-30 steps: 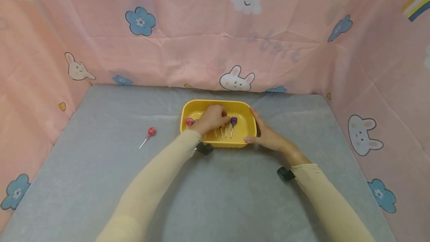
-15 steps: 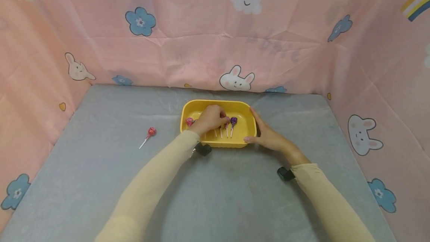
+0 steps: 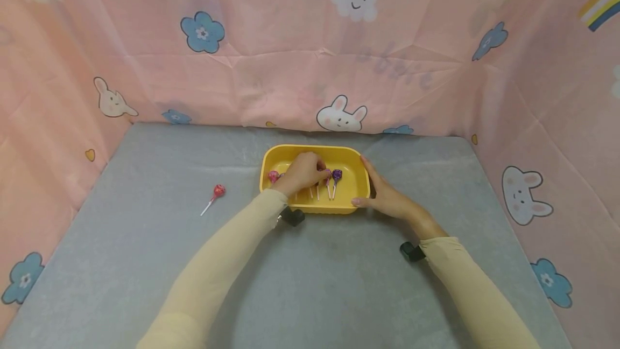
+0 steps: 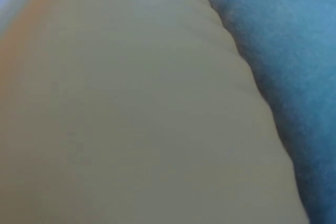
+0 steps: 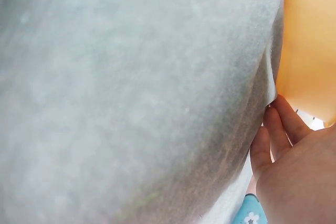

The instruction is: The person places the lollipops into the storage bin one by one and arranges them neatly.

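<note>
A yellow plastic box (image 3: 315, 209) stands near the middle of the table, with several lollipops in a row inside. My left hand (image 3: 302, 171) reaches over its front rim, fingers bent down, and pinches a pink-and-purple lollipop (image 3: 328, 174) by its head; the fingertips are partly hidden. Right beside it lies a dark purple lollipop (image 3: 337, 175). A pink lollipop (image 3: 273, 176) lies at the box's left end, and others are partly covered by the hand. My right hand (image 3: 387, 196) grips the box's right end, thumb at the front and fingers along the side.
On the grey table cover (image 3: 145, 241), left of the box, lies a red lollipop (image 3: 219, 190). A pink patterned curtain (image 3: 271, 79) encloses the back and sides. The left wrist view is mostly filled by a cream sleeve (image 4: 147, 103).
The left fingertips have shifted slightly left, uncovering the head of the pink-and-purple lollipop, whose stick end has moved a little right. The right hand and the box stay put.
</note>
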